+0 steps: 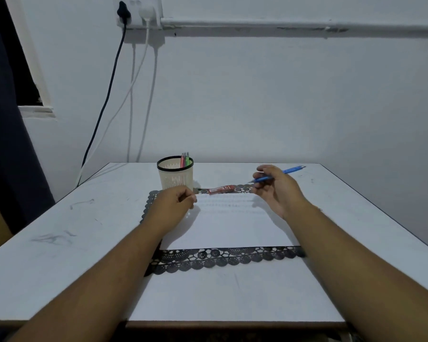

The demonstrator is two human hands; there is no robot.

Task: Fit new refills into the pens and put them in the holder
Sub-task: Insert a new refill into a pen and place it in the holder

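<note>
Nearest, both forearms are reaching forward over a black lace-edged mat (223, 259) carrying a white paper sheet (232, 225) on the pale desk (59, 230). Left hand (174, 203) is curling loosely in front of the cream mesh pen holder (175, 175); whether it is pinching anything I cannot tell. Right hand (276, 186) is pinching a blue pen (286, 172), its long axis pointing tip-first left toward the holder. Between both hands a red refill case (221, 189) is lying just right of the holder, nearer the left hand.
</note>
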